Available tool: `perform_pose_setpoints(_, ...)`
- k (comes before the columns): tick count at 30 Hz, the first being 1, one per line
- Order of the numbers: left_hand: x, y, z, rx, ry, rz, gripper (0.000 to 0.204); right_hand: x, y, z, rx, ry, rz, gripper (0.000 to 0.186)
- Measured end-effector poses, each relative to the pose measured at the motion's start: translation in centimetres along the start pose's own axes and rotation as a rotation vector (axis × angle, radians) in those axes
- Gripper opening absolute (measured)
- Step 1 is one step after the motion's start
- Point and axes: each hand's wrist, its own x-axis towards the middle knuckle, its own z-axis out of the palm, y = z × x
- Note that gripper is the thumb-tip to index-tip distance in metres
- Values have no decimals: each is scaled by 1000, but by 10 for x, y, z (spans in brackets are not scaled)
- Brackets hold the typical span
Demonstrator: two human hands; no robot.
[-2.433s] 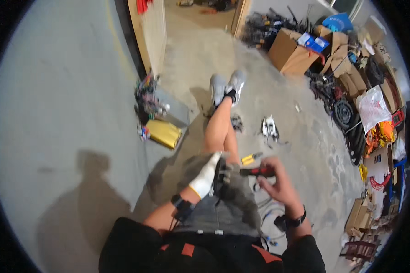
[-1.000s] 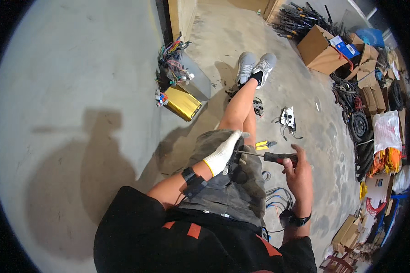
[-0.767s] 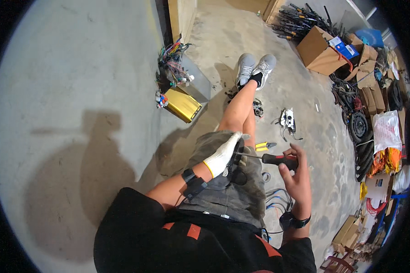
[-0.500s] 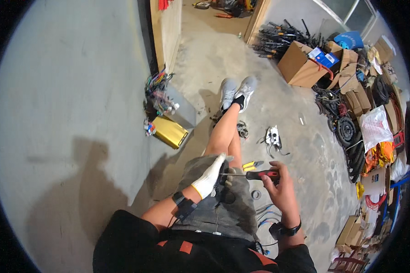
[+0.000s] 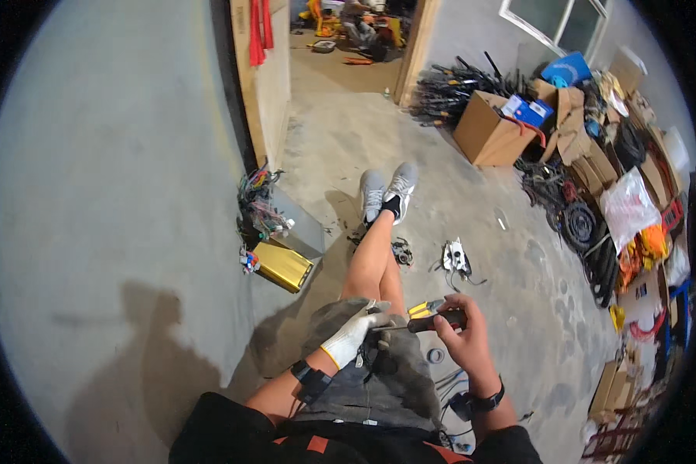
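My left hand point(image 5: 351, 338), in a white glove, is closed around a dark part point(image 5: 374, 354) above my lap. The glove and the shadow on the shorts hide much of that part's shape. Bare-skinned, my right hand point(image 5: 469, 339) grips a screwdriver point(image 5: 429, 323) by its dark handle between thumb and fingers. Its thin shaft points left and its tip reaches the dark part beside the gloved fingers. Yellow-handled pliers point(image 5: 424, 309) lie on the floor just beyond the screwdriver handle.
A roll of tape point(image 5: 435, 356) and cables point(image 5: 450, 380) lie right of my lap. Ahead on the floor is a white part with wires point(image 5: 456, 259). A gold metal case point(image 5: 283, 265) stands by the left wall. Cartons point(image 5: 491, 131) and scrap line the right side.
My view has tilted upward, showing more of the doorway and a person in the room beyond. The screwdriver handle has turned, its red side now out of sight. Both hands keep their holds.
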Motion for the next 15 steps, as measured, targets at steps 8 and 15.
perform_pose_setpoints(8, 12, -13, -15, -236, -70, -71, 34, -3, 12, -11, 225, 315, -16, 15)
perform_pose_setpoints(15, 2, -2, 2, -263, -81, -33, 24, 46, -6, -41, 186, 336, -230, 10)
